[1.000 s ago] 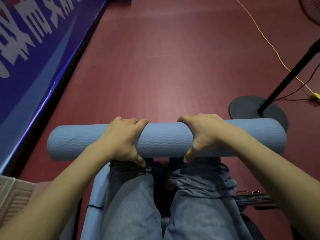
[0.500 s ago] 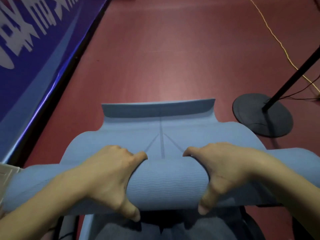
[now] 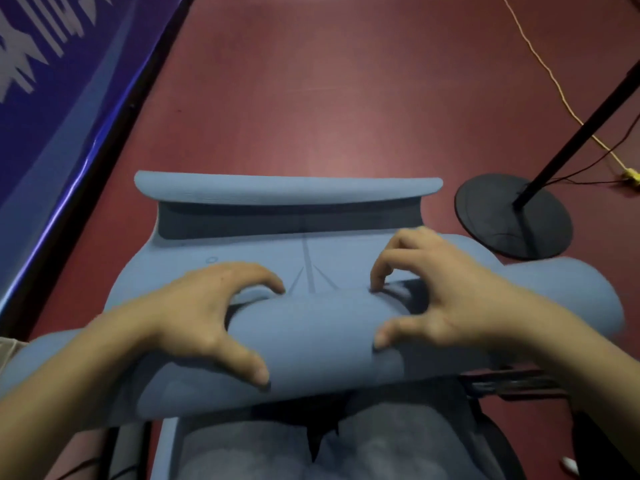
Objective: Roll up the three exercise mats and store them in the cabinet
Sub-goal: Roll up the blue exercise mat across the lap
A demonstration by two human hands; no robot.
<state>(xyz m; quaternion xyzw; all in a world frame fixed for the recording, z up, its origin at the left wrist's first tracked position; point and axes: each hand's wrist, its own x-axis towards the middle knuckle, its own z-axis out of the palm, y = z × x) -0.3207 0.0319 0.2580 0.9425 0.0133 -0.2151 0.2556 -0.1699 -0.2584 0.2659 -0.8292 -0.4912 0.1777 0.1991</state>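
Blue exercise mat (image 3: pixel 311 341) — matte foam, fine ribbed texture on the outer face, smoother inner face printed with thin darker alignment lines meeting in a V near the centre. It lies across the person's lap, above the grey trouser legs (image 3: pixel 242 448), as a thick loose roll running left to right; both ends of the roll are motion-blurred. Beyond the roll, a flat stretch extends away over the floor and ends in a far edge curled upward into a narrow lip.

Left hand (image 3: pixel 204 313): fingers arched over the top of the roll, fingertips pressing at the seam where roll meets flat sheet, thumb spread on the near side — gripping the roll.
Right hand (image 3: pixel 440 299): same claw-like posture, fingertips dug in at the seam, thumb pressing the near face.

Floor (image 3: pixel 329 98) dark red, smooth. Right: black disc-shaped stand base (image 3: pixel 512 220) with slanted pole; thin yellow cable (image 3: pixel 540 60). Left: glossy blue banner (image 3: pixel 52 98) with white lettering.
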